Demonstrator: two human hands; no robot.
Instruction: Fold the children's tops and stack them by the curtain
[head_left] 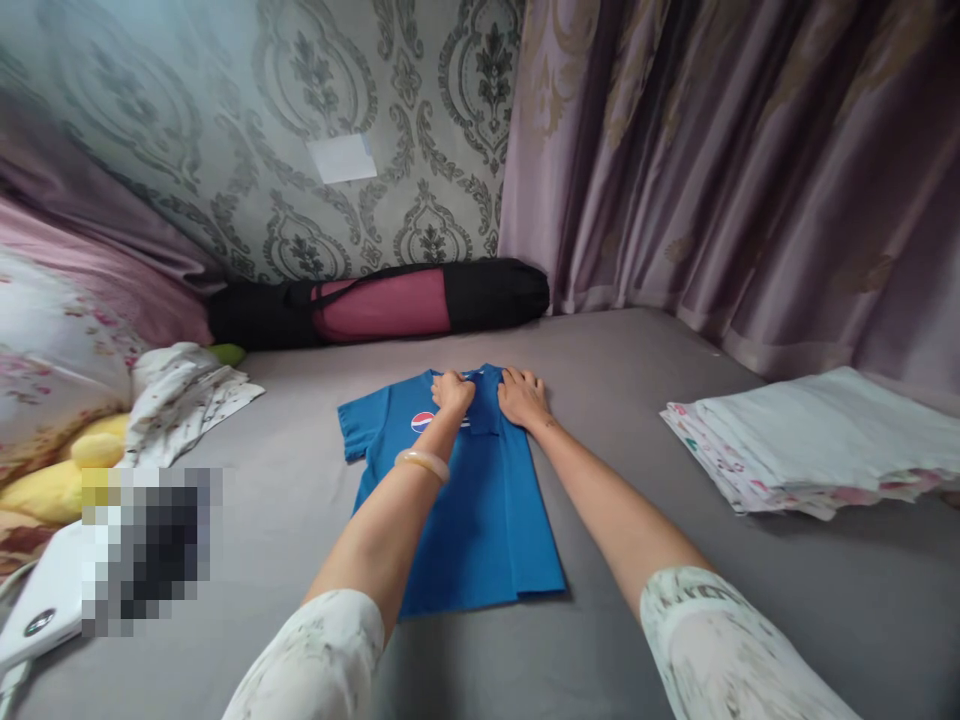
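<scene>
A blue T-shirt (pixel 471 540) with a round red, white and blue print lies on the grey bed sheet, its collar at the far end. Its right side is folded inward, and that sleeve lies across the chest. My left hand (pixel 453 392) is closed on the cloth near the collar, by the folded sleeve, partly hiding the print. At the shirt's far right corner, my right hand (pixel 523 398) rests palm down on the folded edge with its fingers stretched out. The left sleeve (pixel 363 422) of the shirt is spread out flat.
A stack of folded pale cloth (pixel 817 435) sits to the right. Against the wall lies a long black and pink bag (pixel 382 303). On the left are a crumpled white cloth (pixel 184 395), a yellow plush item (pixel 52 485) and a white device (pixel 56 590) with a cable.
</scene>
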